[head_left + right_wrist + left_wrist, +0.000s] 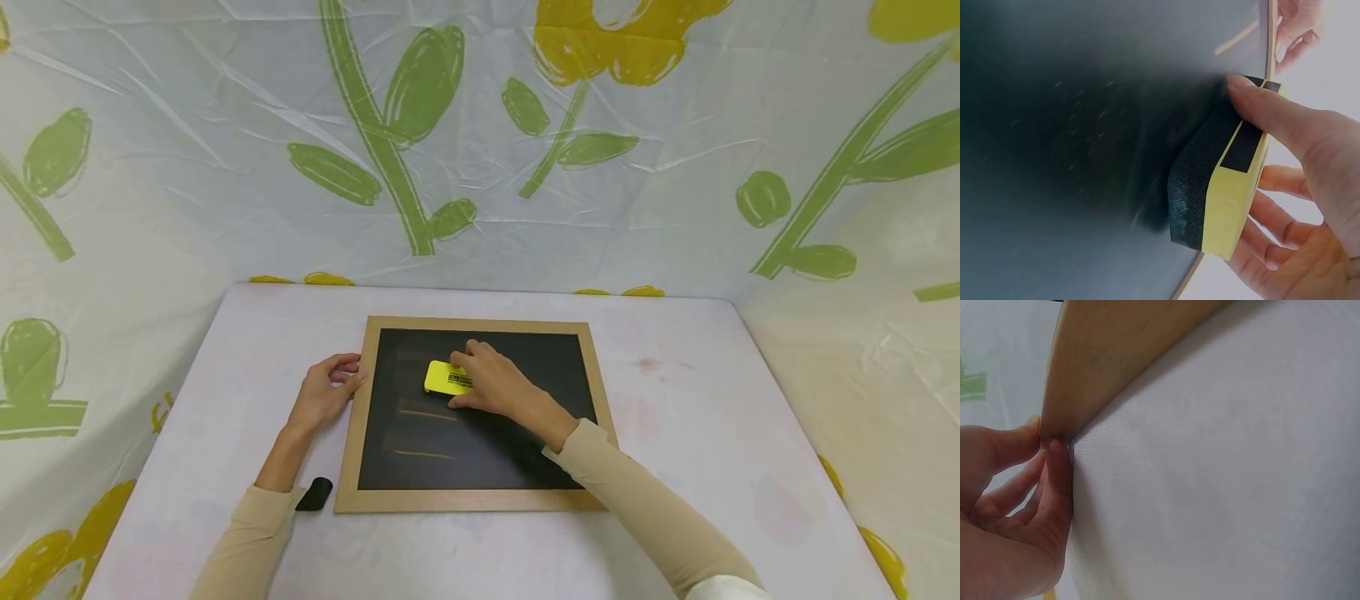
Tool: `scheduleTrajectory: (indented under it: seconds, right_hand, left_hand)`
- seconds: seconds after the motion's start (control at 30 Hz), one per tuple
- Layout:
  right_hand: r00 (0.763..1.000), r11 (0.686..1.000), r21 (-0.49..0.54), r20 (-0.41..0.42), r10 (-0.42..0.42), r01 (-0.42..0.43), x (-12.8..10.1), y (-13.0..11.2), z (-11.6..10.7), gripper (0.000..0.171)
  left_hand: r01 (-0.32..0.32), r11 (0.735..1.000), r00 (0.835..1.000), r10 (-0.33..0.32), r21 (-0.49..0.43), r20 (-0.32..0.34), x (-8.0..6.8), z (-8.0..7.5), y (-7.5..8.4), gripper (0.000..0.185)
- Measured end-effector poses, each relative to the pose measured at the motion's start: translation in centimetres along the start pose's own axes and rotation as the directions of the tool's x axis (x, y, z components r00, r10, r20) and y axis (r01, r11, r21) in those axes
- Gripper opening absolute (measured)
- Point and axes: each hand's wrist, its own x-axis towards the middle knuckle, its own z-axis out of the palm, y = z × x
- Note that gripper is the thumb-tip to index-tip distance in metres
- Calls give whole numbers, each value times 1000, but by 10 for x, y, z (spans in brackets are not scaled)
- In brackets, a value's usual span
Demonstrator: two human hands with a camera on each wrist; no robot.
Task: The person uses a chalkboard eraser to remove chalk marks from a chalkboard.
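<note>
A chalkboard (480,495) in a light wooden frame lies on the table, its dark surface facing up. My right hand (498,382) grips a yellow eraser (444,377) with a black felt side, thumb on one long edge and fingers on the other. In the right wrist view, the felt of the eraser (1235,212) faces the board, close against it. Two orange chalk strokes (427,414) show on the board, nearer me than the eraser. At the frame's left side my left hand (322,392) pinches the wooden edge (1091,369) between thumb and fingers.
A white cloth with faint pink marks covers the table (697,467). Fabric printed with green stems and yellow flowers forms a wall (247,167) behind the table and along both sides. A small black object (315,494) sits beside my left cuff.
</note>
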Motion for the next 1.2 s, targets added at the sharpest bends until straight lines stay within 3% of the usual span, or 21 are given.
scheduleTrajectory:
  seconds: [0.7,1.2]
  right_hand:
    - [999,999,5,-14,39,-39,-36,28,-2,60]
    - [998,1000,-24,-62,12,-13,-40,29,-6,62]
  left_hand:
    - [2,1000,1000,-2,-3,1,0,4,1,40]
    - [-5,1000,1000,5,14,-11,1,2,-4,40]
